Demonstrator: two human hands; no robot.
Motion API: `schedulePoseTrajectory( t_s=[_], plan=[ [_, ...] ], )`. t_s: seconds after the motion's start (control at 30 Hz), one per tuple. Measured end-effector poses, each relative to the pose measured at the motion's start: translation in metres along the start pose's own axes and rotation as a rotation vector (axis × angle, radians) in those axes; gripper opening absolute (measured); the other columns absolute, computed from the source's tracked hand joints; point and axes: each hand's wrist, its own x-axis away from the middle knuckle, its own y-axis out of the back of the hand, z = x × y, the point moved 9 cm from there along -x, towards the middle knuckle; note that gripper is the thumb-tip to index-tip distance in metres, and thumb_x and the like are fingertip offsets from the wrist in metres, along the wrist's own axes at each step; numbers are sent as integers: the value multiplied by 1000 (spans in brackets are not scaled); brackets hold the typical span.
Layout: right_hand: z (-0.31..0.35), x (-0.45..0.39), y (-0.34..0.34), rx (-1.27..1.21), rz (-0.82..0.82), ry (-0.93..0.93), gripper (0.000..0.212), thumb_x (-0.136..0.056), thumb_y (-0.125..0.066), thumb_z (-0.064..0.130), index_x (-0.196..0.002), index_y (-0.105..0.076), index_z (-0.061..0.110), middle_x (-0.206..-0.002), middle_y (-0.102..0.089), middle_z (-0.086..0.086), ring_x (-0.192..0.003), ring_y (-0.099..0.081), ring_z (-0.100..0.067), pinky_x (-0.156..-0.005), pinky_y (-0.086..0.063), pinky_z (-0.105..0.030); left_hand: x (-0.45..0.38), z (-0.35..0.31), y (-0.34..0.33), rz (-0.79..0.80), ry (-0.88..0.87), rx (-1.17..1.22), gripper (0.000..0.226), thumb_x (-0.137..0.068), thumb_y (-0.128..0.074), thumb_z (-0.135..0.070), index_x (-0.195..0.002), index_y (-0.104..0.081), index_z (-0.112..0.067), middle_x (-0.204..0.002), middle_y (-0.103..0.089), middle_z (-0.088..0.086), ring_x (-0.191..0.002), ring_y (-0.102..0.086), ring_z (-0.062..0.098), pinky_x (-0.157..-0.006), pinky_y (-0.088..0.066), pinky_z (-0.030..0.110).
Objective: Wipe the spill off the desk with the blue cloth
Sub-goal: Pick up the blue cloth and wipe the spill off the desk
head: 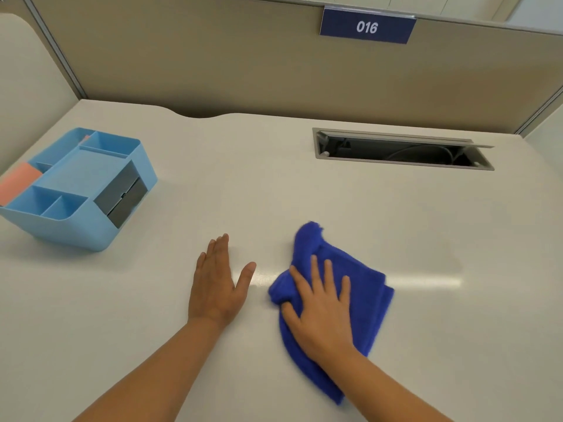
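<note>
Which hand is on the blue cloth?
The right hand. It lies flat with fingers spread on the crumpled dark blue cloth; the left hand rests flat on the bare white desk beside it.

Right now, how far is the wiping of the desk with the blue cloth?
In hand: the right hand presses flat on the rumpled deep-blue fabric cloth, which lies on the pale smooth desk. The left hand rests flat beside it, apart from the cloth. Done: no liquid shows on the bare surface, only glare. Left: anything under the cloth is hidden.
</note>
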Motion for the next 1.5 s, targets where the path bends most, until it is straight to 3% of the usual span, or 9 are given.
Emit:
schedulePoseTrajectory(
  t_s=[0.1,0.2,0.43,0.63,0.97,1.1,1.3,1.5],
  plan=[
    [30,-36,-5,2,12,130,60,-87,-22,57,-144,-17,39,-160,4,2,-146,11,-23,-114,13,-51,-2,1,0,-5,8,1,78,-82,-28,-54,-146,-17,-10,-154,-26,8,-144,-17,19,-115,-5,27],
    [42,-84,-6,-6,15,145,59,-89,-25,55,-145,-19,37,-160,0,-1,-146,7,-25,-113,11,-53,-2,2,0,-7,16,9,78,-83,-28,-55,-146,-16,-12,-154,-25,7,-144,-17,18,-115,-6,27],
    [26,-182,11,-27,4,22,59,-90,-29,54,-144,-23,32,-159,-7,-4,-146,3,-30,-114,4,-58,-1,1,1,-24,13,27,77,-83,-31,-54,-147,-15,-13,-154,-24,5,-144,-17,17,-113,-3,23],
    [-55,-217,35,-26,-32,-182,59,-91,-27,55,-145,-20,33,-160,-4,-5,-146,3,-31,-114,2,-58,-1,5,1,-37,43,56,73,-87,-35,-53,-147,-12,-19,-156,-21,1,-144,-14,15,-113,-2,21],
    [-204,-158,67,-16,-135,-546,60,-92,-26,53,-146,-22,25,-159,-8,-12,-145,-1,-35,-114,0,-61,2,11,-1,-9,93,86,71,-89,-41,-49,-147,-9,-25,-157,-16,1,-145,-10,19,-116,-6,30],
    [-232,-104,70,-20,-157,-658,57,-93,-26,50,-145,-23,26,-158,-9,-12,-145,-2,-35,-113,-1,-62,3,6,0,-18,76,77,71,-89,-41,-48,-147,-10,-22,-157,-18,1,-145,-11,19,-115,-6,29],
    [-190,-22,56,-13,-177,-652,60,-88,-27,49,-145,-22,30,-158,-11,-9,-146,-3,-32,-113,-4,-61,2,3,1,-15,69,61,74,-88,-44,-49,-147,-11,-20,-156,-20,3,-144,-13,20,-116,-9,33],
    [-97,-2,27,-6,-127,-451,65,-85,-27,57,-145,-19,34,-159,-5,-7,-146,1,-29,-114,1,-58,1,2,0,-6,60,33,75,-87,-44,-51,-147,-13,-17,-155,-21,5,-144,-12,22,-116,-9,34]
  ],
)
